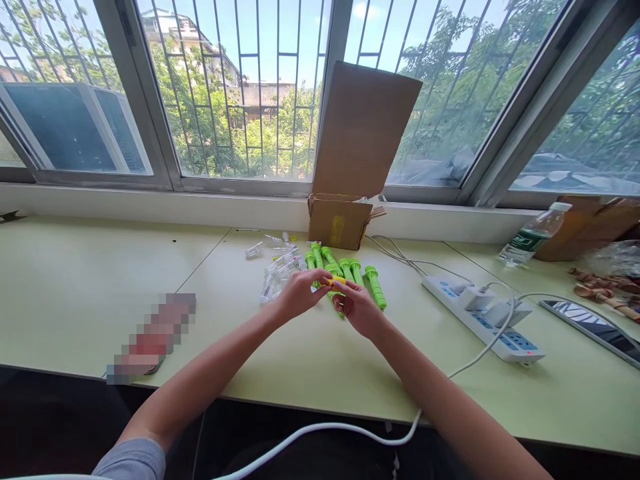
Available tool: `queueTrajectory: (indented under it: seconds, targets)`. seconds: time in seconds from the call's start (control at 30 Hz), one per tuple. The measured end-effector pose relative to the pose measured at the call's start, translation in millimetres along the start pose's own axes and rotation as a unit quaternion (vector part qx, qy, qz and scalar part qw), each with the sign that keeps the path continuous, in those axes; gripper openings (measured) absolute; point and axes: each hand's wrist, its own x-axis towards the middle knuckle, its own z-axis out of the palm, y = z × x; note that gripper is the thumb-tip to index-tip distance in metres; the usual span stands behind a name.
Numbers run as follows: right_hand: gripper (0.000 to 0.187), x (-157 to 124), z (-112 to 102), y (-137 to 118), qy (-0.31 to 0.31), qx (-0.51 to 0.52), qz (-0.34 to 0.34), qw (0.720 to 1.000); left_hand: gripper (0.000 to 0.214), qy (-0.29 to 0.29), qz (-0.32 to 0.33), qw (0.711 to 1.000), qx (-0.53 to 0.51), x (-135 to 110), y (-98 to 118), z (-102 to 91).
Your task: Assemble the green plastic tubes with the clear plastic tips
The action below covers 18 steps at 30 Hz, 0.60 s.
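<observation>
My left hand and my right hand meet over the middle of the table. Between their fingertips they pinch a small yellow piece; its exact kind is too small to make out and the fingers partly cover it. Just behind and beneath the hands lie several bright green ribbed plastic handles with flared ends, one of them a green handle right of my right hand. Close to my left hand is a loose pile of clear plastic tubes, with a few yellow bits among them.
An open cardboard box stands against the window sill, lid raised. On the right are a white power strip with chargers and cables, a phone-like device and a water bottle. A blurred-out object lies left, near the table's front edge.
</observation>
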Motion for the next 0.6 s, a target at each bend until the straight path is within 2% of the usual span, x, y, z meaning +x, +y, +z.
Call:
queueTrajectory:
  seconds: [0.23,0.37,0.6]
  targets:
    - [0.031,1.1,0.1,2.1,0.004,-0.007,-0.009,1.000,0.004,0.030,0.039,0.998,0.049,0.8,2.3,1.6]
    - [0.033,1.9,-0.4,3.0,0.010,-0.024,-0.020,0.999,0.005,0.040,0.025,0.996,0.071,0.6,4.3,1.6]
    - [0.030,1.6,-1.0,3.0,0.016,-0.027,-0.027,0.999,0.005,0.005,0.040,0.998,0.056,-1.8,5.4,3.0]
